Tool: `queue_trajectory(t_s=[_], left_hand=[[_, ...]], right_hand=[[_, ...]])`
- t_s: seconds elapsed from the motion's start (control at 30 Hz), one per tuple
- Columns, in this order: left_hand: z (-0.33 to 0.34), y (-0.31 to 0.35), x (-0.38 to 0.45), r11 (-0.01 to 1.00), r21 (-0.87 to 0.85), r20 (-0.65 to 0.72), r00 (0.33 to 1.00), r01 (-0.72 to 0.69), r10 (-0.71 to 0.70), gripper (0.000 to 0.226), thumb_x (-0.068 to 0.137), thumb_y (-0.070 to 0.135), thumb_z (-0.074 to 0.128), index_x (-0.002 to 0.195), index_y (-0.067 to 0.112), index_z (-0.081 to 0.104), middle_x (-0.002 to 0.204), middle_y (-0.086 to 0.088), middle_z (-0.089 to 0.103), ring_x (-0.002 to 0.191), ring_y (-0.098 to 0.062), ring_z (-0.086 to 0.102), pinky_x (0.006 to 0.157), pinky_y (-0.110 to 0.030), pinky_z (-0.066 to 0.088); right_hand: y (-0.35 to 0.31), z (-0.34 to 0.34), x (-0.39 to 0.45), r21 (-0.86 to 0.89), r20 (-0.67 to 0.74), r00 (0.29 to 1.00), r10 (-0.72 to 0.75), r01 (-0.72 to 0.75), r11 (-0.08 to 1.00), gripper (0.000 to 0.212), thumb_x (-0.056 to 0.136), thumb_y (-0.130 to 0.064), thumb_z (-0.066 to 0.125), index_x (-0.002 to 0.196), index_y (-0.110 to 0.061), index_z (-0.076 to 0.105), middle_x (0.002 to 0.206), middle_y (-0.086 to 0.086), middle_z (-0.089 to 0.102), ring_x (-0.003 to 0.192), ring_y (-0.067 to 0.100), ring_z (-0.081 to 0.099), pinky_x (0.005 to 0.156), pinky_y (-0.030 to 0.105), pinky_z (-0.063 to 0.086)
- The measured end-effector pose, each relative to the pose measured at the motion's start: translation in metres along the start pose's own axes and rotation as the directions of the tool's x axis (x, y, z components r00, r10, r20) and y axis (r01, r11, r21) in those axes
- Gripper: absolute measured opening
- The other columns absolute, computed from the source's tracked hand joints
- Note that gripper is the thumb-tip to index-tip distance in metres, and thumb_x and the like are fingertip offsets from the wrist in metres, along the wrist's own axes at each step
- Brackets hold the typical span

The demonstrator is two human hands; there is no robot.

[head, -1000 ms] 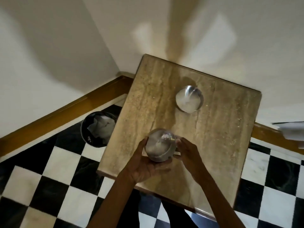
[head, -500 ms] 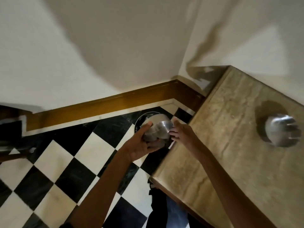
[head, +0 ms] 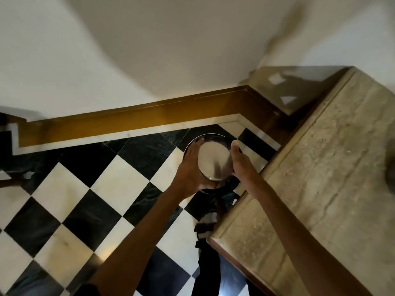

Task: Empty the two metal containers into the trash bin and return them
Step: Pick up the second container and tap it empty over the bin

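A round metal container (head: 214, 161) hangs turned over, its flat bottom facing me, right above the black trash bin (head: 211, 136), of which only the far rim shows. My left hand (head: 190, 165) grips the container's left side from below. My right hand (head: 241, 161) lies flat against its right side, fingers stretched out. The bin's inside is hidden by the container and my hands. At the right frame edge, on the stone table (head: 320, 167), a dark blurred patch (head: 390, 174) marks where the second container stands.
The bin sits on a black-and-white checkered floor (head: 119, 184) in a corner, between a brown skirting board (head: 149, 118) and the table's left edge. My legs and clothing (head: 208, 236) are just below the bin, close to the table corner.
My hands carried the container from the table leftward to the bin and turned it upside down. My view swung left, so the second container slid to the frame's right edge.
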State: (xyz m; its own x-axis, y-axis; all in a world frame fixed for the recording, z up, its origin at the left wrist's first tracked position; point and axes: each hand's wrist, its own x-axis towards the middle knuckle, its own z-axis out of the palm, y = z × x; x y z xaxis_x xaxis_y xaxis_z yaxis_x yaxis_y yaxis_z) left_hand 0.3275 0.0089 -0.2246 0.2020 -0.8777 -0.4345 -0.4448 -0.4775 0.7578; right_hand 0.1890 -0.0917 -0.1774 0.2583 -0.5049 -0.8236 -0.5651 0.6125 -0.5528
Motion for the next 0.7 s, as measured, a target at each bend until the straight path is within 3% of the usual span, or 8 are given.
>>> queue_trajectory(t_s=[0.13,0.27,0.4,0.5,0.57,0.63,0.7], left_hand=[[0.007,0.002,0.001,0.982,0.182,-0.007,0.998,-0.054,0.056,0.136,0.05,0.051,0.096,0.157,0.014,0.021,0.161,-0.004,0.025,0.144,-0.026,0.033,0.11,-0.048,0.046],[0.015,0.002,0.006,0.971,0.223,-0.047,0.994,-0.085,0.098,0.132,0.046,0.057,0.094,0.152,0.014,0.029,0.154,-0.003,0.036,0.141,-0.023,0.037,0.112,-0.054,0.044],[0.019,0.002,0.009,0.963,0.257,-0.073,0.992,-0.079,0.1,0.135,0.048,0.064,0.091,0.155,0.017,0.025,0.158,-0.002,0.037,0.144,-0.025,0.037,0.118,-0.052,0.035],[0.02,0.001,0.006,0.952,0.289,-0.11,0.985,-0.097,0.134,0.133,0.048,0.064,0.092,0.154,0.016,0.028,0.157,-0.003,0.039,0.143,-0.024,0.039,0.117,-0.049,0.035],[0.021,0.001,0.003,0.957,0.276,-0.143,0.98,-0.094,0.137,0.13,0.047,0.062,0.093,0.152,0.017,0.029,0.155,-0.004,0.041,0.142,-0.025,0.04,0.117,-0.052,0.037],[0.02,0.003,0.001,0.968,0.239,-0.157,0.98,-0.081,0.121,0.13,0.047,0.061,0.093,0.151,0.019,0.026,0.155,-0.005,0.039,0.141,-0.028,0.041,0.114,-0.056,0.041],[0.018,0.006,0.001,0.982,0.174,-0.162,0.981,-0.08,0.109,0.13,0.048,0.064,0.089,0.152,0.018,0.026,0.155,-0.006,0.037,0.14,-0.03,0.041,0.11,-0.056,0.047]], right_hand=[[0.007,0.002,-0.007,-0.061,-0.053,0.989,-0.141,0.138,0.989,0.056,0.103,-0.047,0.02,0.145,-0.015,0.038,0.147,0.015,0.045,0.112,0.014,0.043,0.073,0.013,0.038],[0.014,0.0,-0.009,-0.089,-0.083,0.973,-0.217,0.21,0.974,0.051,0.104,-0.043,0.025,0.146,-0.017,0.037,0.146,0.011,0.047,0.12,0.015,0.047,0.063,0.003,0.039],[0.02,-0.002,-0.006,-0.137,-0.093,0.955,-0.282,0.269,0.953,0.05,0.103,-0.042,0.027,0.145,-0.017,0.037,0.142,0.01,0.049,0.111,0.012,0.047,0.055,0.001,0.044],[0.023,-0.007,-0.008,-0.19,-0.047,0.954,-0.298,0.284,0.94,0.059,0.099,-0.051,0.025,0.148,-0.021,0.032,0.147,0.009,0.046,0.119,0.018,0.05,0.064,0.009,0.044],[0.02,-0.007,-0.019,-0.348,-0.013,0.93,-0.367,0.34,0.874,0.071,0.093,-0.06,0.022,0.152,-0.021,0.022,0.157,0.008,0.034,0.138,0.024,0.04,0.09,0.021,0.051],[0.015,-0.005,-0.036,-0.579,-0.034,0.821,-0.57,0.449,0.681,0.08,0.091,-0.066,0.019,0.155,-0.019,0.011,0.166,0.005,0.011,0.153,0.024,0.012,0.117,0.039,0.034],[0.014,-0.002,-0.048,-0.751,0.035,0.658,-0.752,0.514,0.415,0.085,0.091,-0.066,0.019,0.155,-0.011,0.011,0.165,0.007,0.002,0.154,0.026,0.006,0.123,0.042,0.018]])
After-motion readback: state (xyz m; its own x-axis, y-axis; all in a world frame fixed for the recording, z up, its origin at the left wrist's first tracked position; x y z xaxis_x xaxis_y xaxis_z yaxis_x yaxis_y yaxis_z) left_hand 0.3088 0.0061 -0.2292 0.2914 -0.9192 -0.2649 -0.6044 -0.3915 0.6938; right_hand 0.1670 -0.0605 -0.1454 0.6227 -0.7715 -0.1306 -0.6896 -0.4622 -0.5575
